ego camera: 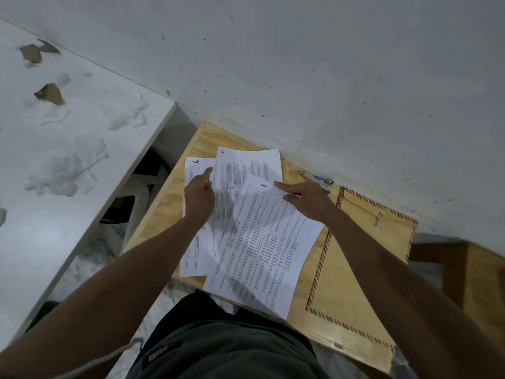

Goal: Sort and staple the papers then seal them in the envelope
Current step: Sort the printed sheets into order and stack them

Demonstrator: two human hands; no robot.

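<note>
Several printed white sheets lie fanned on a small wooden table (164, 214). The leftmost sheet (192, 250) is marked 6, a middle sheet (246, 165) lies behind, and the nearest sheet (262, 255), marked 1, lies tilted on top. My left hand (199, 196) rests on the left sheets with the index finger pointing forward. My right hand (307, 199) presses the top right corner of the sheet marked 1, index finger extended. A brown envelope (363, 269) with a red and black striped border lies to the right. A metal stapler (318, 179) sits by the wall.
A grey, speckled wall (300, 77) rises directly behind the table. A large white tabletop (68, 146) with torn patches stands to the left, with dark objects beneath it. A wooden piece (481, 274) shows at the right. My lap is below the table's near edge.
</note>
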